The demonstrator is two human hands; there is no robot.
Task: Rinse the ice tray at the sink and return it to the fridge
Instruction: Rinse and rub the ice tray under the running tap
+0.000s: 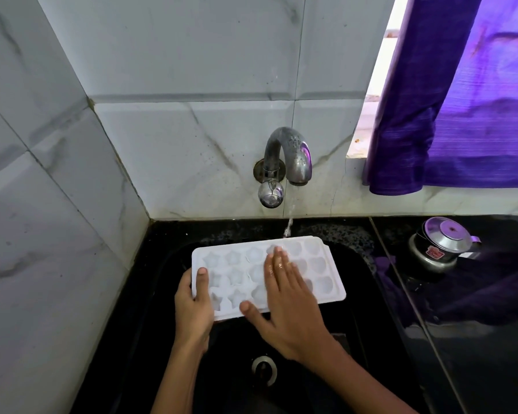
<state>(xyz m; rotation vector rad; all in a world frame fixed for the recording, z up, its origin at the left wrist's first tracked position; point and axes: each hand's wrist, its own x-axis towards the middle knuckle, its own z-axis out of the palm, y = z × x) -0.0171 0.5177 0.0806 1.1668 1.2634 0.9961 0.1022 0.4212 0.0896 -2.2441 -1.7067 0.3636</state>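
Observation:
A white plastic ice tray with star- and heart-shaped cells is held level over the black sink. My left hand grips its left end, thumb on top. My right hand lies flat on the tray's cells, fingers spread and wet. Water runs from the curved metal tap on the wall and lands near the tray's far edge, just beyond my right fingertips. The fridge is out of view.
The sink's round metal drain lies below the tray. A small steel pot with a lid stands on the black counter to the right. A purple curtain hangs at the window. Marble-look tiled walls close in the left and back.

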